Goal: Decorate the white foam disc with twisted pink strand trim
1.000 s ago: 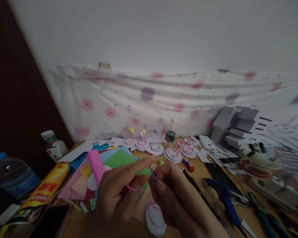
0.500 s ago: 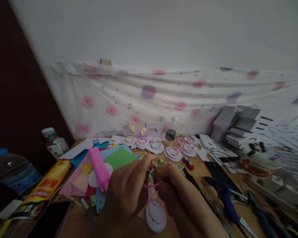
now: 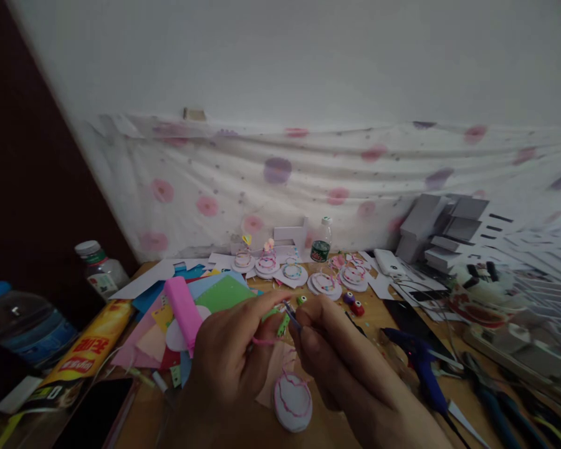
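My left hand (image 3: 231, 362) is raised over the desk with its fingers pinched on a thin pink paper strip (image 3: 263, 341). My right hand (image 3: 341, 358) meets it fingertip to fingertip and grips a slim blue-tipped tool (image 3: 292, 317) that touches the strip. Below both hands lies a white oval disc (image 3: 293, 402) with pink loops glued on it. Coloured foam sheets and a pink roll (image 3: 183, 310) lie to the left of my left hand.
Several finished white discs (image 3: 325, 285) and a small green-labelled bottle (image 3: 321, 243) stand at the back. Small punches (image 3: 356, 307), a blue glue gun (image 3: 423, 368) and pliers (image 3: 495, 390) lie right. A yellow crisp tube (image 3: 91, 349), a phone (image 3: 96, 418) and water bottles (image 3: 23, 324) sit left.
Both hands stayed together while the pink strip shifted between the fingertips; my left hand dropped slightly and the view tilted a little. The white disc stays put.
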A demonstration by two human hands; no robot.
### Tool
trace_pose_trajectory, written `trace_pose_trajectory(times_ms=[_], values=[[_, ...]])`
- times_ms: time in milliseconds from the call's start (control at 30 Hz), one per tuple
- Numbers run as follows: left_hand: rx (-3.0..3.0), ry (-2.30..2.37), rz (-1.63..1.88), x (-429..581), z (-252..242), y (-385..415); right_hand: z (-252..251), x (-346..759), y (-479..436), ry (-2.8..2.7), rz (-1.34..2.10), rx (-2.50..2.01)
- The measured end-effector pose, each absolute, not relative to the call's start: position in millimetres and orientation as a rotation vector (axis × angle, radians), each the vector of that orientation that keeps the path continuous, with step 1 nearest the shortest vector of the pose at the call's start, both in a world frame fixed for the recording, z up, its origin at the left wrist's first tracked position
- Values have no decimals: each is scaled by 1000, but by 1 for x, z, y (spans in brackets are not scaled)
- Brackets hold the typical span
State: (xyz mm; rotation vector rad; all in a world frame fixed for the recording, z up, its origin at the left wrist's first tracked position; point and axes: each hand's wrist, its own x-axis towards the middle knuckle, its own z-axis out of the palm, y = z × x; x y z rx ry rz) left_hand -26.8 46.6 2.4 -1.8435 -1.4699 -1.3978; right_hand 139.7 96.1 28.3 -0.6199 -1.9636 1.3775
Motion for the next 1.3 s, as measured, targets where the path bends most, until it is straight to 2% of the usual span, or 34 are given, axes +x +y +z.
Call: trace_pose_trajectory(times_ms=[267,633,1100,1300], values=[[-1853,-1549,-1166,-43,-1,56,23,127,121,-2075,1590,-477],[-1666,-1504,-964,-32,-20,89,15,121,133,-2045,1484,-593],[-2051,-1581,-1299,-43,-7,75,22,133,144,-1972,1669,-544],[-2072,-1557,-1299,-44,-6,75,21,134,147,-2024,1650,-515]])
